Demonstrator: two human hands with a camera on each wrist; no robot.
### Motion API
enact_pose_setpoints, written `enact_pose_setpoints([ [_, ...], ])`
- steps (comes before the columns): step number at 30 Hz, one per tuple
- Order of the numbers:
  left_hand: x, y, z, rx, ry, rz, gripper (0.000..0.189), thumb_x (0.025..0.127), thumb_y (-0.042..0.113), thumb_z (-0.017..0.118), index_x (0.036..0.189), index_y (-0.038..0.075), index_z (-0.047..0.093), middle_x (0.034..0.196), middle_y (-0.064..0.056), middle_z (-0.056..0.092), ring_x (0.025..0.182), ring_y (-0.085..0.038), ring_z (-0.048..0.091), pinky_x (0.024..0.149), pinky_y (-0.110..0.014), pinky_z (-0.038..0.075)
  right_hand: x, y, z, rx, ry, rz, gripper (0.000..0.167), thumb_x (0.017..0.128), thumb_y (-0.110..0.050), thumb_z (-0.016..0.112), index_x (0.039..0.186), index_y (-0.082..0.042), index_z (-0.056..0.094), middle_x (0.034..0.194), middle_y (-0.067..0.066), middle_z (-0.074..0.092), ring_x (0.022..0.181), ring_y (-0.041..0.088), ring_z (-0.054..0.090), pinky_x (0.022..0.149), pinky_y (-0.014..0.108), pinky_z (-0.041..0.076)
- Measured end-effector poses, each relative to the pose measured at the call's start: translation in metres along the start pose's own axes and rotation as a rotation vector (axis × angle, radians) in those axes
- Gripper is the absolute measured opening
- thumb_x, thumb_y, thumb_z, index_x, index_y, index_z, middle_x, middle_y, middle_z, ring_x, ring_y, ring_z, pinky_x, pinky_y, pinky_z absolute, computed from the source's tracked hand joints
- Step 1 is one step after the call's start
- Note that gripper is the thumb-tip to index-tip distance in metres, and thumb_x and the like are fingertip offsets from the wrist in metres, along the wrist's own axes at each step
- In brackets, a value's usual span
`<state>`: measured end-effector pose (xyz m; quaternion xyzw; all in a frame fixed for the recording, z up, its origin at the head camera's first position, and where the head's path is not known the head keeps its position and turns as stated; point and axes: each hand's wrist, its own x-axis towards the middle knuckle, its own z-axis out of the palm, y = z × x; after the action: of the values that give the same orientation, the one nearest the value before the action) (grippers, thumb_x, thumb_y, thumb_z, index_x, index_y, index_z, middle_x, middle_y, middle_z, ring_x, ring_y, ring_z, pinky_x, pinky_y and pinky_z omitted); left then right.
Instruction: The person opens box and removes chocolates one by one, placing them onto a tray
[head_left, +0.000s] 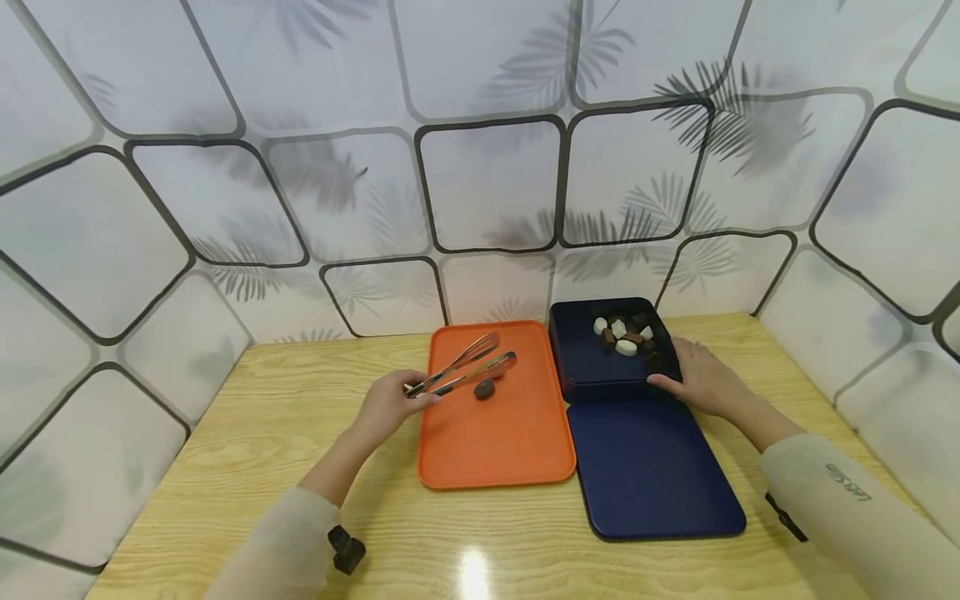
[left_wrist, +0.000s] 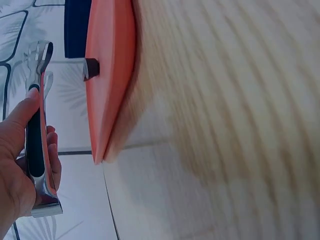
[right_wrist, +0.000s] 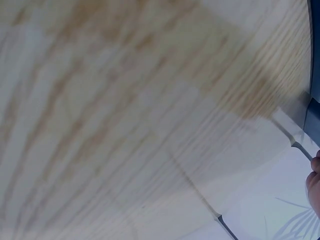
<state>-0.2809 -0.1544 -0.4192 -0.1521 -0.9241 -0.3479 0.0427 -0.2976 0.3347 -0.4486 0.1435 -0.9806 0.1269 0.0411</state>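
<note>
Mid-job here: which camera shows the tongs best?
The left wrist view: the tongs appear large and close, end to end, with the left grip around them. The head view shows them smaller, though with their two sides visibly apart over the orange tray. The right wrist view shows none of them.

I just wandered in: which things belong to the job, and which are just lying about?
Seemingly in use:
tongs, held by the left hand
dark lump on the orange tray
navy box holding small pieces, right hand touching it

Seemingly idle:
flat navy panel in front of the box
patterned backdrop
</note>
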Motion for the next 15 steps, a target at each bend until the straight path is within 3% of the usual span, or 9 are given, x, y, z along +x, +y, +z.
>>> enact_pose_setpoints([
  [15, 0.029, 0.032, 0.017, 0.025, -0.023, 0.029, 0.035, 0.08, 0.03, 0.076, 0.106, 0.007, 0.07, 0.095, -0.007, 0.066, 0.076, -0.017, 0.055, 0.065, -0.032, 0.046, 0.0, 0.001, 0.001, 0.002, -0.001, -0.007, 0.092, 0.092, -0.053, 0.052, 0.14, 0.018, 0.022, 0.141, 0.04, 0.028, 0.129, 0.055, 0.026, 0.107, 0.06, 0.019],
])
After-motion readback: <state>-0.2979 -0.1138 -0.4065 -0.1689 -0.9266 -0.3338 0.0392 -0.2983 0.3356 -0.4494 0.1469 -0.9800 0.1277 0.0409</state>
